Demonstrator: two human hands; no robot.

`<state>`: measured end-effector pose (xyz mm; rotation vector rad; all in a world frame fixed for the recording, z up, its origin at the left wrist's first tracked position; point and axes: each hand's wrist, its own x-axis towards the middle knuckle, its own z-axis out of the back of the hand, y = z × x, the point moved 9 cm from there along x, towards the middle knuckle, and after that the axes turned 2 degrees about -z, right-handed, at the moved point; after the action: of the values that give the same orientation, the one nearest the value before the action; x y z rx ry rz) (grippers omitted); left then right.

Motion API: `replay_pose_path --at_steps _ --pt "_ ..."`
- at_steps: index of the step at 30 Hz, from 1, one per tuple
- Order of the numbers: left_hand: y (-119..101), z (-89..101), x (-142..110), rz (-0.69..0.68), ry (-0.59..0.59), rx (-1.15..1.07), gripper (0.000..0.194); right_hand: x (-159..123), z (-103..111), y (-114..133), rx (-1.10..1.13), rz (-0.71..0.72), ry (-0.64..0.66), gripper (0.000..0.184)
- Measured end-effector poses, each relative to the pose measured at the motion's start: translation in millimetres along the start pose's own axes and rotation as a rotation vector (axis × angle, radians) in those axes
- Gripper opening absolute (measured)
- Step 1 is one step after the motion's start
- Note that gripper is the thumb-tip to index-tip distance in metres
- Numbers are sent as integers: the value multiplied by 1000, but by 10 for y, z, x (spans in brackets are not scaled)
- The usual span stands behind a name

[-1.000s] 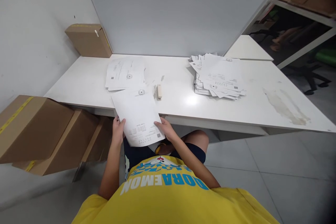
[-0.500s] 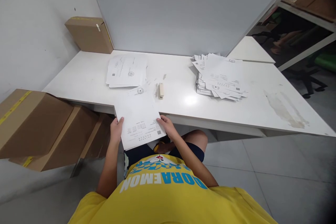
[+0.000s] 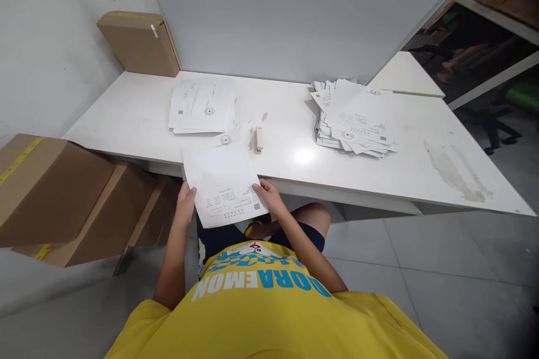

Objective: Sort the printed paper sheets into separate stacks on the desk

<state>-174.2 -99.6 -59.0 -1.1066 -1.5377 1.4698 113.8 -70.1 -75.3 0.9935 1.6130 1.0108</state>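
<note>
Printed paper sheets (image 3: 221,176) with a round stamp at the far end and a small square code near me extend over the table's front edge. My left hand (image 3: 185,202) pinches their left edge, thumb on top. On the opposite edge my right hand (image 3: 268,196) grips the same sheets, thumb on the printed side. How many sheets they hold cannot be made out. Just beyond the paper, to its right, a small cream-coloured stapler (image 3: 259,140) lies on the white table (image 3: 286,123).
A neat paper stack (image 3: 202,105) lies at the back left, a taller untidy paper pile (image 3: 357,118) at the right. One cardboard box (image 3: 141,47) stands in the back left corner. Several larger cardboard boxes (image 3: 84,196) sit left of my arm. A grey panel (image 3: 269,17) closes off the back.
The near end of the sheets has risen a little and now lies flatter between both hands. The whole view has shifted slightly. Both hands keep their grip.
</note>
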Motion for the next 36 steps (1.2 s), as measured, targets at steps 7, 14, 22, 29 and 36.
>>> replay_pose_path --at_steps 7,14,22,29,36 --pt "-297 4 -33 -66 49 -40 44 -167 -1 241 -138 154 30 37" --pt "-663 -531 193 -187 227 38 59 -398 233 417 -54 163 -8 39" --pt "-1103 -1853 207 -160 910 171 62 -765 539 428 121 27 64 58" --pt "-1183 -2691 97 -263 1198 454 70 -1224 823 334 -75 221 -291 56" --pt "-907 -2541 439 -308 735 792 46 -988 780 -236 233 115 -469 42"
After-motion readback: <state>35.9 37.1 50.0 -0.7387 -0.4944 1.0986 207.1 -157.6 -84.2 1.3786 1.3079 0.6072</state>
